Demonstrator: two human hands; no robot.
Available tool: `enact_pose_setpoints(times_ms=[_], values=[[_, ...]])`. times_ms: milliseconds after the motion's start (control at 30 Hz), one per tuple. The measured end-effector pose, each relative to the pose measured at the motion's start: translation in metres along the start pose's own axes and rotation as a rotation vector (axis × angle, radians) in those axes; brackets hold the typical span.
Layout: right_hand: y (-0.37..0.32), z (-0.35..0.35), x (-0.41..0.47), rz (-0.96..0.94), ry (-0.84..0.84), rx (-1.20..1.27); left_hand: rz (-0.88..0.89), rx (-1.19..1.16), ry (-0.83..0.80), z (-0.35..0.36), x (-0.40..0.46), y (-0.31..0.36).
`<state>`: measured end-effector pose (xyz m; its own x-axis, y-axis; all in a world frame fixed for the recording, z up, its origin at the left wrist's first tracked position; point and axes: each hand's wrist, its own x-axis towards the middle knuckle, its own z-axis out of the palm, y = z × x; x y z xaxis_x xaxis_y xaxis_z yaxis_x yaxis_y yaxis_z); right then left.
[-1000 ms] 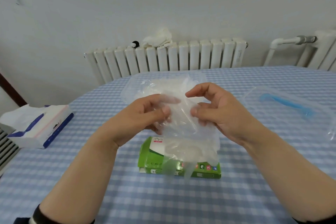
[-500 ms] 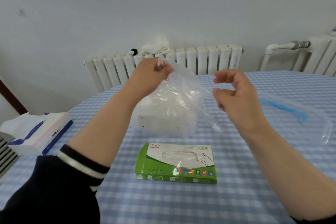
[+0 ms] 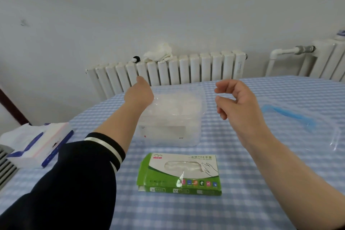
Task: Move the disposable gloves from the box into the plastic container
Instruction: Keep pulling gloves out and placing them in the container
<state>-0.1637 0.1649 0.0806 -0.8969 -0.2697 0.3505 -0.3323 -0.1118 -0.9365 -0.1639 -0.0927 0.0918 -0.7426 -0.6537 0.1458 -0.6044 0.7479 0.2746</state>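
I see a tissue pack (image 3: 35, 143) at the checked table's (image 3: 242, 201) left edge; behind, a white cloth (image 3: 158, 53) drapes a wall radiator (image 3: 168, 70).

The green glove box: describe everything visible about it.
The green glove box is a flat cardboard carton, green and white, with a hand outline and a row of small coloured icons. It lies flat on the checked tablecloth, nearer than the clear plastic container. A wisp of clear film sticks up from its top opening. Neither hand touches it.
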Motion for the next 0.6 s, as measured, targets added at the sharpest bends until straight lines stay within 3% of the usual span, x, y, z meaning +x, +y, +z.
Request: enact_pose_setpoints(times_ms=[167,400,467,534,600], values=[[0.003,0.004,-0.002,0.026,-0.029,-0.011,0.096,0.346,-0.077,-0.011,-0.010,-0.004],[0.005,0.008,-0.006,0.042,-0.068,-0.045,0.146,0.490,-0.275,-0.013,-0.021,-0.006],[0.006,0.008,-0.007,0.044,-0.077,-0.053,0.187,0.545,-0.228,-0.017,-0.031,0.000],[0.006,0.009,-0.008,0.048,-0.090,-0.060,0.263,0.469,-0.132,-0.019,-0.036,0.008],[0.007,0.010,-0.008,0.052,-0.105,-0.069,0.325,0.257,-0.199,-0.020,-0.036,0.015]])
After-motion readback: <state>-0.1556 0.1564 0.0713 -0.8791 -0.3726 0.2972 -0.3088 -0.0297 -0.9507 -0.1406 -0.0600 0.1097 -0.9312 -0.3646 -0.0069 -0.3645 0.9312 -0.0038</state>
